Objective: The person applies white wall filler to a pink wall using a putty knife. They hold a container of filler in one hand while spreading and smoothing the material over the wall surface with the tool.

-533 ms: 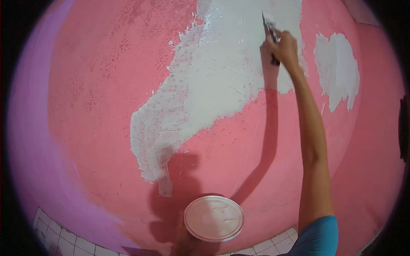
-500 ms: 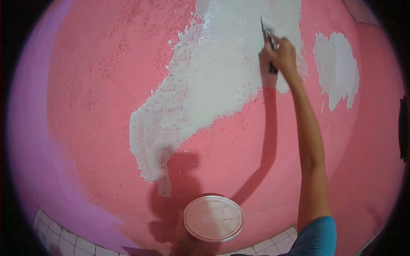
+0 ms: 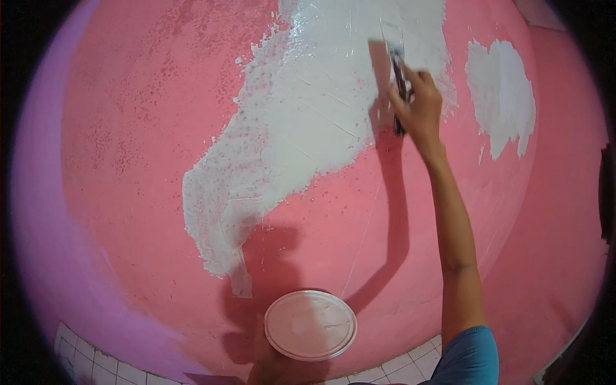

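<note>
1. Background: a pink-painted wall fills the view, with a purple band far left of both hands and white tiles low, to the right of the left hand.
2. Right hand: closed around the dark handle of a putty knife. The blade points up, just above the fingers; its contact with the wall cannot be confirmed.
3. Left hand: mostly hidden beneath a round, pale lid-like palette, which it appears to support from below. Finger spacing cannot be determined.
4. Work area: a broad white filler coat extends above and to the left of the right hand, tapering down toward the left hand. A separate white patch lies to the right of the right hand.
5. Step in hand (judged): spreading and smoothing filler near the lower right part of the coat.
6. Next move (judged): calls for a low blade angle and even pressure, with the palette kept level below the right hand.
</note>
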### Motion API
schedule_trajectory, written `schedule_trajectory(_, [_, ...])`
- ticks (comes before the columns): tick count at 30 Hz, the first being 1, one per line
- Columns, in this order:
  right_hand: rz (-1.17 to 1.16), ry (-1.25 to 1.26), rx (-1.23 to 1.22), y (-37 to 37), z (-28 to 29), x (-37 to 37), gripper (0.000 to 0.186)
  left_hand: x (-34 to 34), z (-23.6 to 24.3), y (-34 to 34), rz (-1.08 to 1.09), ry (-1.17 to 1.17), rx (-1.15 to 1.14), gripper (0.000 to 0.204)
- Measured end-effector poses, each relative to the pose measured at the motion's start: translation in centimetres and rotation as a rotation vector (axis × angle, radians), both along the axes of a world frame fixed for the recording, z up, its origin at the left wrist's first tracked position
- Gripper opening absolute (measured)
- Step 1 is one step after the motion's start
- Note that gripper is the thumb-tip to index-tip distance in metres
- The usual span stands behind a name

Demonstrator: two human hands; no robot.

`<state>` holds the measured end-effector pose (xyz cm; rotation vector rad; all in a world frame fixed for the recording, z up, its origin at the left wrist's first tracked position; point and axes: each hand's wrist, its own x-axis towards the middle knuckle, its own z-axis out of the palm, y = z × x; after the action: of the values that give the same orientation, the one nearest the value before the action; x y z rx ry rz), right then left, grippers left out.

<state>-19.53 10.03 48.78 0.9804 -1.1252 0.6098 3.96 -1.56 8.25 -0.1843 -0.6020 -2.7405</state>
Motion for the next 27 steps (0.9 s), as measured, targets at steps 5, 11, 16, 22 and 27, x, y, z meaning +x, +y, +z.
schedule_trajectory(5, [-0.047,-0.061,-0.003,-1.4,3.5,-1.4,0.041,-0.9,-1.0,0.4,0.137,-0.038,-0.113,0.069])
schedule_trajectory(11, [0.046,-0.138,0.192,-0.6,-13.6,-1.3,0.046,1.8,-0.7,-0.1,-0.265,0.216,0.348,0.071])
schedule_trajectory(16, [0.093,-0.167,0.137,1.3,-15.3,-0.8,0.048,1.6,-0.6,-0.2,0.053,-0.058,-0.063,0.074])
schedule_trajectory(22, [-0.004,-0.149,-0.057,1.3,-1.9,-1.9,0.042,0.8,-1.3,0.1,0.111,-0.161,-0.144,0.072])
schedule_trajectory(27, [-0.12,-0.091,-0.017,0.9,-5.5,-3.1,0.04,1.3,-0.5,1.2,0.106,-0.145,-0.109,0.072])
